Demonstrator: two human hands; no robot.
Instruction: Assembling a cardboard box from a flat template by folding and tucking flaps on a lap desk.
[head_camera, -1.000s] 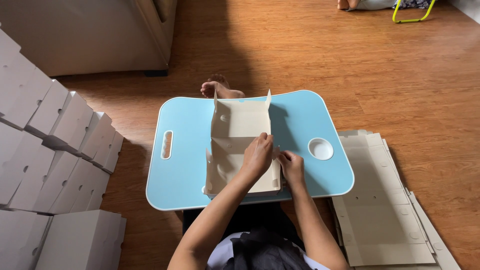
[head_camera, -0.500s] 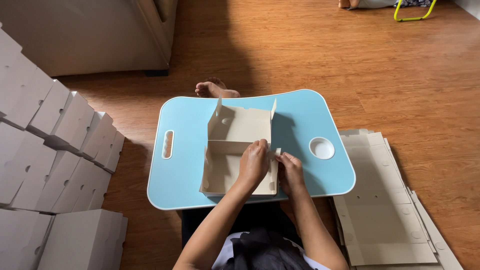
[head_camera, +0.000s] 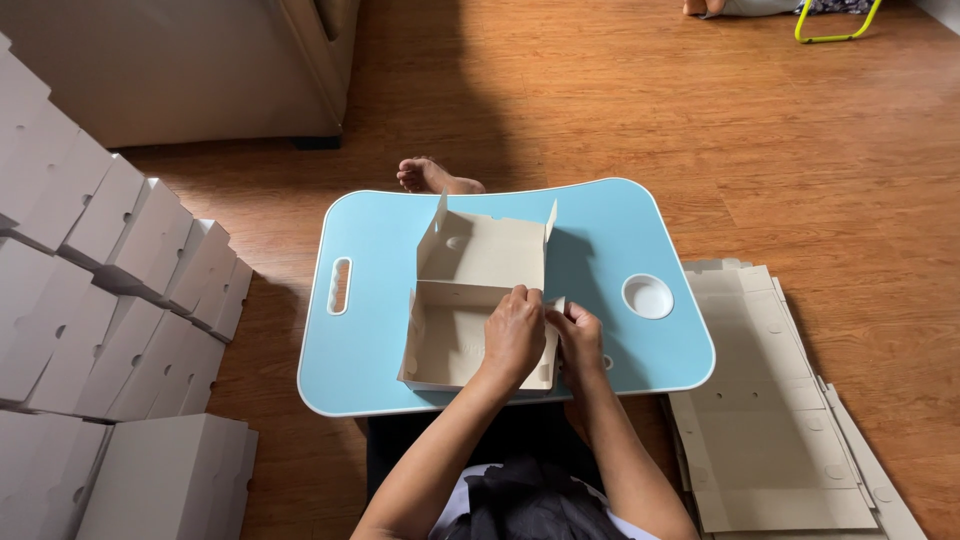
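The left hand (head_camera: 513, 335) is curling over the right-hand wall of a half-folded cardboard box (head_camera: 480, 300), fingers bent down on the flap and gripping it, just below the middle of the frame. The right hand (head_camera: 578, 335) is pinching the same wall from the outside, its fingertips closing on a small tab at the box's corner. The box is sitting in the centre of a light blue lap table (head_camera: 380, 330), its lid panel standing open towards the top of the frame with two side tabs sticking up.

The hands are covering the box's right wall, so the fold there is hard to make out, and the fingertips of the left hand are hiding inside the tray. A bare foot (head_camera: 432, 177) is peeking out past the table's far edge; the legs are hiding under the table. At the lower right, a stack of flat box blanks (head_camera: 770, 400) is running off the bottom edge, and at the left a pile of finished white boxes (head_camera: 110, 300) is being cut off by the frame.

Compared with a second ago, the box is looking more formed: the front tray walls are now standing, where the sheet was lying flatter and tilted
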